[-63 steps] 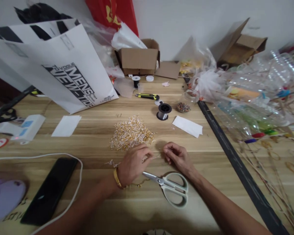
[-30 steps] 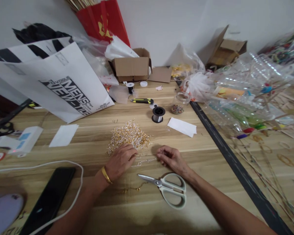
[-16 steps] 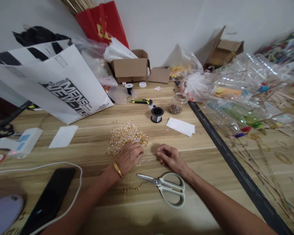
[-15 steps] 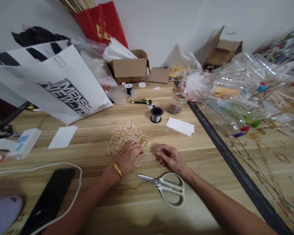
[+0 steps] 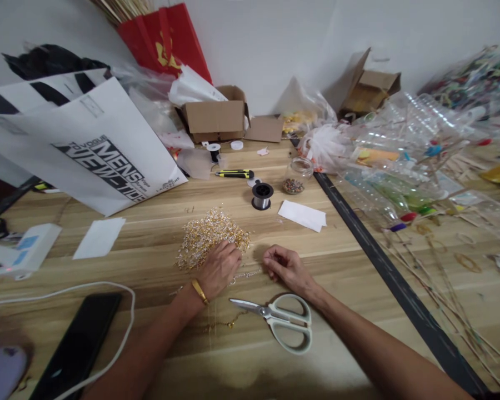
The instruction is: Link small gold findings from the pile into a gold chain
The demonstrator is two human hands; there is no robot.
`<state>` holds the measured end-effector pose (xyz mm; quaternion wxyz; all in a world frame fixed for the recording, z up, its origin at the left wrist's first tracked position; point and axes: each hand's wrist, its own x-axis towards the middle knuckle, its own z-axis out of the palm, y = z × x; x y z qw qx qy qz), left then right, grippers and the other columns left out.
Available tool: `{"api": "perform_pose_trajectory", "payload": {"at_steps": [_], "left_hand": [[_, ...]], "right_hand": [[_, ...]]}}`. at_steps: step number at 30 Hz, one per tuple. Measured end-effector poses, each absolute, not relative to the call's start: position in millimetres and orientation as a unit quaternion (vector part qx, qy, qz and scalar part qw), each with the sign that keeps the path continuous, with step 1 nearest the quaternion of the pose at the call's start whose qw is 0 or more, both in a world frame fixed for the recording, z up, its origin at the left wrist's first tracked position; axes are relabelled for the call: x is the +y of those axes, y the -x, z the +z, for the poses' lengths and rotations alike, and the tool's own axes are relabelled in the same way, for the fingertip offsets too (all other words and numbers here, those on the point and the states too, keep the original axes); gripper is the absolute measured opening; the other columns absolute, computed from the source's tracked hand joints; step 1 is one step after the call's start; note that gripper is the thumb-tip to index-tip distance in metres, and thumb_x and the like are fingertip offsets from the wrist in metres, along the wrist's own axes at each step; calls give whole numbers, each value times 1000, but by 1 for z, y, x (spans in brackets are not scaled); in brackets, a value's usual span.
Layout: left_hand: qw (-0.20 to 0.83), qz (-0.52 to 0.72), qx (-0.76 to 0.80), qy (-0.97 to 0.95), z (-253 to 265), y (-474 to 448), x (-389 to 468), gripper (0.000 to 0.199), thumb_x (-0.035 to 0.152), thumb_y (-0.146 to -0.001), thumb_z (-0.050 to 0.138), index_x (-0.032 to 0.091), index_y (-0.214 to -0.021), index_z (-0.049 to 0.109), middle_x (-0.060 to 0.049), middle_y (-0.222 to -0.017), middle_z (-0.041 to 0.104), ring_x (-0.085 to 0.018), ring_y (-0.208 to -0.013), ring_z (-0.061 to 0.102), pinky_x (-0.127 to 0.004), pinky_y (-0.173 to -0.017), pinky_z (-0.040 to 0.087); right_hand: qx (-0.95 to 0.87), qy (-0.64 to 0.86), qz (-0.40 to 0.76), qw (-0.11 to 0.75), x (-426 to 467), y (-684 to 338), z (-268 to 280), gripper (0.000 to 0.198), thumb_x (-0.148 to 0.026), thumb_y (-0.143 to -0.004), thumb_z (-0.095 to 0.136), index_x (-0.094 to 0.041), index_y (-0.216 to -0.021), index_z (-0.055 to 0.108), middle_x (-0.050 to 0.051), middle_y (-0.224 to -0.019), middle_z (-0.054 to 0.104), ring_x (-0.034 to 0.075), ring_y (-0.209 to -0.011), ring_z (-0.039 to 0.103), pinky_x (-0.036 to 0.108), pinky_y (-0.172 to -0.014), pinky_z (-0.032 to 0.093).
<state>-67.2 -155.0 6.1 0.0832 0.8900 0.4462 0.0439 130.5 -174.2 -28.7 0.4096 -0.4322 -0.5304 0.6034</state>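
Note:
A heap of small gold and clear beads (image 5: 204, 236) lies on the wooden table. My left hand (image 5: 221, 266), wearing a gold bangle (image 5: 200, 291), is at its lower right edge, fingers bent down and pressed together; what they hold is hidden. My right hand (image 5: 286, 266) rests to the right, thumb and fingers pinched at the end of a thin beaded strand (image 5: 246, 274) that runs between the hands. Below lie scissors (image 5: 266, 312) with pale handles, partly open, and a fine gold chain (image 5: 229, 323).
Beyond the hands are a wire spool (image 5: 261, 197), a jar of beads (image 5: 294, 184), a utility knife (image 5: 234, 174) and white paper (image 5: 302, 215). A large paper bag (image 5: 104, 139) stands left, above a phone (image 5: 77, 344). Plastic bottles (image 5: 383, 183) and thin sticks (image 5: 433, 294) crowd the right.
The whole view has shifted slightly, so things sit a little further left. Both hands keep nearly the same place and pose by the beads.

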Motion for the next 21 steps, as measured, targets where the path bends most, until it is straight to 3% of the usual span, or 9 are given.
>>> {"api": "perform_pose_trajectory", "payload": {"at_steps": [21], "left_hand": [[46,68,380,-921,-1,72,-151,24,18,-90,41,15,-74,57,-5,-80,56,-19,-82,47,-32,-75,39]], "right_hand": [[-551,430,589,405,-174,-130,-31,27,-41,-80,58,-16,-76,51,-5,-55,48,6,-43,43,17,-40,36]]}}
